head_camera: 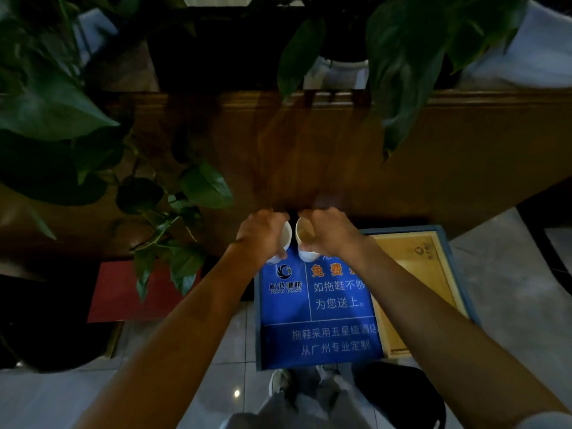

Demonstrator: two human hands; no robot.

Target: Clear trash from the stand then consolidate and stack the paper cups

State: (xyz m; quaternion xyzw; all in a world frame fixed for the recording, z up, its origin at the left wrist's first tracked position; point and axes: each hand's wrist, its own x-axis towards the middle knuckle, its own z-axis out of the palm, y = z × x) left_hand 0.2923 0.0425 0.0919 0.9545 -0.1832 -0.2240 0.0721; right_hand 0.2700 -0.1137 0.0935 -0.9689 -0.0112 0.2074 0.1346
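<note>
Both bare arms reach forward and down over a blue stand [318, 345] whose top carries a blue sign with white and orange Chinese lettering and a coffee logo. The left hand [263, 235] has its fingers [280, 252] wrapped around a white paper cup [286, 236], holding it tipped so that its open mouth faces right. The right hand [332, 232] grips a second white paper cup [305, 239] in the same way, tipped so that its mouth faces left and showing a tan inside. The two cup rims are just beside each other, with a thin dark gap between them, above the far edge of the blue sign. To the right of the sign lies an open compartment of light wood [414, 289] inside the stand's blue frame. Behind the hands stands a dark brown wooden counter front [309, 144]. Large green houseplant leaves [62, 119] hang at the left and from above. A red mat [123, 292] lies on the pale tiled floor [62, 394] at the left, and the person's shoes [280, 382] show at the bottom.
</note>
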